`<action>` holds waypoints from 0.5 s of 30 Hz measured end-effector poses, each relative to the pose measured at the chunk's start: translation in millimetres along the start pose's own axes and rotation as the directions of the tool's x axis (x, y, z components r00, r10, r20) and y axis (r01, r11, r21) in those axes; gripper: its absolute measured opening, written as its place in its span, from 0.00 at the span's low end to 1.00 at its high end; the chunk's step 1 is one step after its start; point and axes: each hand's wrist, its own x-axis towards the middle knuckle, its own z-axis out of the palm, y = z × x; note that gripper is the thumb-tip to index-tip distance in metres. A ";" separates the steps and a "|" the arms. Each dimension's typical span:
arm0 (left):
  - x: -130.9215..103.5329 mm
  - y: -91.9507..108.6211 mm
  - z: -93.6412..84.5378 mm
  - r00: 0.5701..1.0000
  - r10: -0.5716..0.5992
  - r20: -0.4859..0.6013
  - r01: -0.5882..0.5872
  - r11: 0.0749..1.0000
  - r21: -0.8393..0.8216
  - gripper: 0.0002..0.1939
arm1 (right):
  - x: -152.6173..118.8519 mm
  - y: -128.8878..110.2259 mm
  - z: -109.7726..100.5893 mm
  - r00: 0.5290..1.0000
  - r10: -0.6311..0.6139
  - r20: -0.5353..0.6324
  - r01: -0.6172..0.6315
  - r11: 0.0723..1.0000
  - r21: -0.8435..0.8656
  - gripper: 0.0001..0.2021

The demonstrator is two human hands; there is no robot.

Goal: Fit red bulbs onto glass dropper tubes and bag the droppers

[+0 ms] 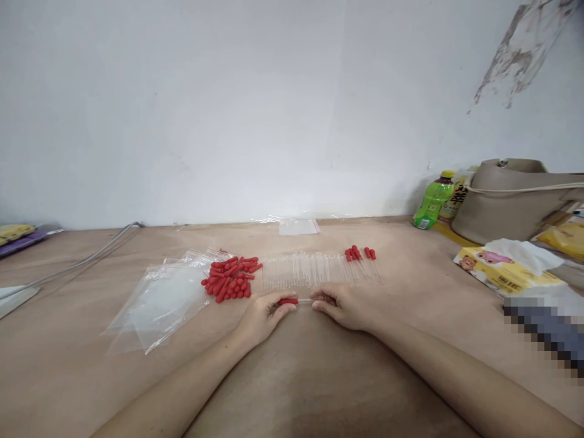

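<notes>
red bulb pinched in left hand grip; right hand grip clamped on clear tube, both above the counter, near loose red bulbs.

Between the left hand and the right hand sits a matt red rubber bulb on a clear, glassy-looking tube. Just beyond the fingers, a row of clear tubes gleams faintly, smooth and see-through; whether glass or plastic cannot be told. Beyond the left hand, the red bulbs in a heap look soft and dull. Further left, the plastic bags are thin, glossy film. The table under both hands is matt brown, like paper or board. Far right of the right hand: a shiny green plastic bottle, a smooth beige leather-like bag, and soft white tissue.
</notes>
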 end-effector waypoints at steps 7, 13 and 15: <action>-1.0 -3.5 3.2 0.997 -0.083 -0.006 0.082 0.993 -0.089 0.14 | -2.4 -3.4 7.1 0.981 -0.140 -0.137 0.120 0.982 -0.148 0.07; -3.2 -1.7 4.1 0.994 -0.099 0.051 0.105 0.985 -0.137 0.14 | -3.8 -3.0 11.6 0.968 -0.212 -0.136 0.178 0.958 -0.224 0.08; -4.3 -2.4 5.7 0.991 -0.117 0.063 0.125 0.980 -0.155 0.15 | -3.7 -2.6 13.3 0.967 -0.218 -0.130 0.182 0.953 -0.243 0.09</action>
